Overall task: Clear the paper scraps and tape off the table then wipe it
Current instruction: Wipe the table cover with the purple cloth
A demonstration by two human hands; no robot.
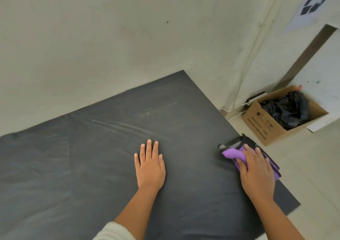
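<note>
The table (92, 157) is covered by a dark grey sheet with faint creases. My left hand (150, 166) lies flat on it near the middle, fingers straight and close together. My right hand (255, 170) presses down on a purple and dark grey cloth (233, 152) at the table's right edge, fingers spread over it. Part of the cloth sticks out to the left of my fingers and part hangs past the edge. No paper scraps or tape show on the table.
A cardboard box (257, 122) lined with a black plastic bag (288, 109) stands on the floor to the right of the table. White cables (233, 109) run along the wall's foot behind it. The wall meets the table's far edge.
</note>
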